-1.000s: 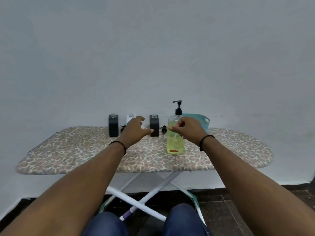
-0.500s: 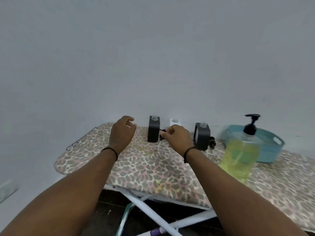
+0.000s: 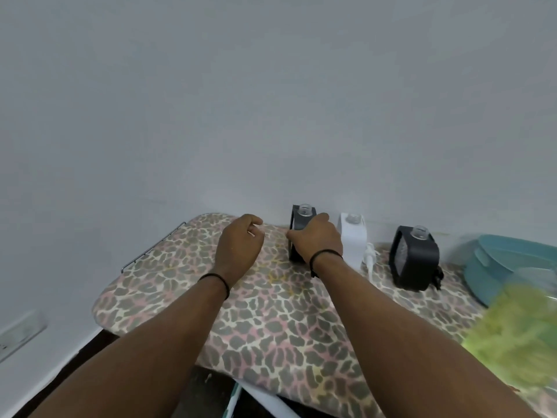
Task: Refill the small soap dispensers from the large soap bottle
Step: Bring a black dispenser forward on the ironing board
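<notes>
R hand (image 3: 316, 238) now grips leftmost black dispenser (image 3: 301, 220); L hand (image 3: 239, 247) hovers.

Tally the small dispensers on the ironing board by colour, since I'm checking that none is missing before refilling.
Black: 2, the left black dispenser and the right black dispenser
White: 1, the white dispenser
Total: 3

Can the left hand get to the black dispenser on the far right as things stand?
Probably not directly. The left hand is at the far left, and the right hand and the white dispenser lie between it and that black dispenser.
</notes>
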